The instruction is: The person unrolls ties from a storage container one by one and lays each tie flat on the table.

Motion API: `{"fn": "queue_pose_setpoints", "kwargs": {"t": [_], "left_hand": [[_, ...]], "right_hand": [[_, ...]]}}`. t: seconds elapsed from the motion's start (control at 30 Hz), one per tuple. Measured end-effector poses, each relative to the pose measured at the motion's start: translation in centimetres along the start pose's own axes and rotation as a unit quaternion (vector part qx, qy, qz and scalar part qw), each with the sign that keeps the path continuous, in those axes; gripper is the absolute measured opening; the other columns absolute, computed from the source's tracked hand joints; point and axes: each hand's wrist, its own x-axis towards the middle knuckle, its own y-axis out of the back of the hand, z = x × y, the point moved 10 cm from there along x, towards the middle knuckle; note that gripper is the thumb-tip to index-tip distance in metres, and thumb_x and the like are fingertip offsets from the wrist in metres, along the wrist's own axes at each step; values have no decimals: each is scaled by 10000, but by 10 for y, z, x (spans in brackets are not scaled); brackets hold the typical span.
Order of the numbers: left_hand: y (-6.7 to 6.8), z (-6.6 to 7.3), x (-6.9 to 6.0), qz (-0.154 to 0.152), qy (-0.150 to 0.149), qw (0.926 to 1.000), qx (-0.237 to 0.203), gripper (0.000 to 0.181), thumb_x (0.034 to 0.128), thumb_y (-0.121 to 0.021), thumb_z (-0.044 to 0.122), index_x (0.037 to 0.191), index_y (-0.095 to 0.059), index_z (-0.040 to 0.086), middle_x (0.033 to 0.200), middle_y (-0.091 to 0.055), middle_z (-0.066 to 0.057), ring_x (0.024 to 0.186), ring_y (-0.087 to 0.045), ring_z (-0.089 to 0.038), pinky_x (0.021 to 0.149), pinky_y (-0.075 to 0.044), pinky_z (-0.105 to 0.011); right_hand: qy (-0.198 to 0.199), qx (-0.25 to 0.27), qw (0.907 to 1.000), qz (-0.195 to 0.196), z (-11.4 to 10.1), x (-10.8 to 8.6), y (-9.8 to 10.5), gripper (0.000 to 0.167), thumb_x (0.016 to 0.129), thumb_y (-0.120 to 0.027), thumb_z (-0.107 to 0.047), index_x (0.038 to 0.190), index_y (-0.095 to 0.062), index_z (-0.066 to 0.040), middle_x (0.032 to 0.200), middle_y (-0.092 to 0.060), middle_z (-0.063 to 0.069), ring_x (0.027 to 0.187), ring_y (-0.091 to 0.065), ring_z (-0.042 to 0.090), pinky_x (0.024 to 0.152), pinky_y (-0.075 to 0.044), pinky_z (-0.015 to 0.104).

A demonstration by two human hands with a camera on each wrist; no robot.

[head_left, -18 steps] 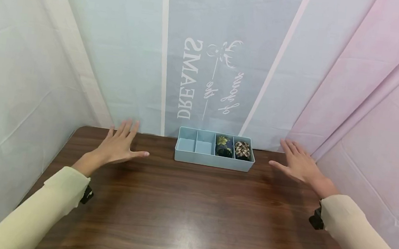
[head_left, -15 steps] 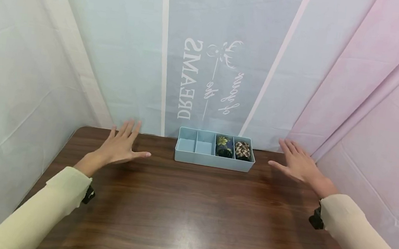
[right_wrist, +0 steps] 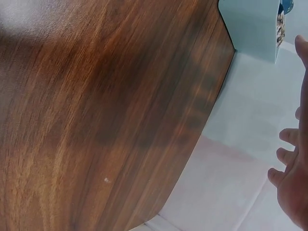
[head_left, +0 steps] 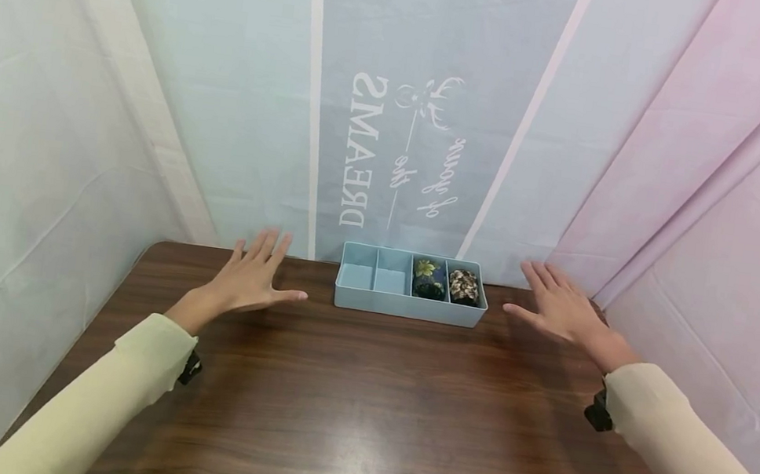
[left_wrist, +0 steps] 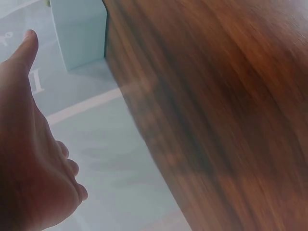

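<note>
A light blue divided organizer box (head_left: 407, 307) stands at the far edge of the table. Its two left compartments hold nothing. In the third sits a dark blue rounded bundle (head_left: 429, 278) with a yellow-green floral pattern. The rightmost holds a brown-and-cream patterned bundle (head_left: 464, 287); both look like rolled cloth. My left hand (head_left: 248, 280) hovers left of the box, fingers spread and thumb toward it, not touching. On the other side my right hand (head_left: 559, 310) is likewise spread, its thumb near the box's right end but apart from it. Both hands hold nothing.
The dark wood-grain table (head_left: 361, 393) stretches in front of the box. Behind it hangs a pale curtain (head_left: 434, 30) with mirrored white lettering, and more pale cloth closes off the left and right sides. A black wrist device (head_left: 599, 412) shows below the right sleeve.
My left hand has moved right, nearer to the box. The right hand has shifted slightly left toward it. The box and both bundles stay in place.
</note>
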Motion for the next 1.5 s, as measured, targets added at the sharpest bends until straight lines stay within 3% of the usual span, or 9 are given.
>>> {"fn": "queue_pose_setpoints", "kwargs": {"t": [0.37,0.9,1.17,1.5], "left_hand": [[-8,29,18,-49,-182,9998,-13,1209,924,-544,821,1711,9,89,1771,35,-208,1635,9,-419,1262,23,-715],[-18,70,43,31,-538,9985,-33,1201,920,-570,804,1714,-17,92,1771,3,-210,1640,10,-394,1279,2,-689],[-25,84,55,71,-595,9982,-20,1185,918,-570,804,1716,-44,103,1778,10,-179,1644,10,-373,1288,-8,-672],[-40,94,69,-194,-578,9981,-37,1200,910,-483,874,1717,8,133,1778,66,-154,1644,56,-347,1300,23,-635]], "right_hand": [[265,-91,9995,165,-15,9,2,1005,1007,-584,-649,1677,-214,1,1701,-227,319,1571,-197,524,1252,-180,691],[770,-8,9963,376,-35,20,2,946,994,-659,-576,1646,-311,15,1669,-341,274,1528,-320,491,1198,-312,694],[800,190,9963,247,-44,28,1,936,1002,-647,-594,1668,-293,-40,1686,-324,236,1541,-310,468,1180,-345,688],[833,272,9961,74,-51,37,-3,929,1006,-645,-593,1673,-288,-53,1696,-317,222,1546,-307,464,1218,-303,675]]}}
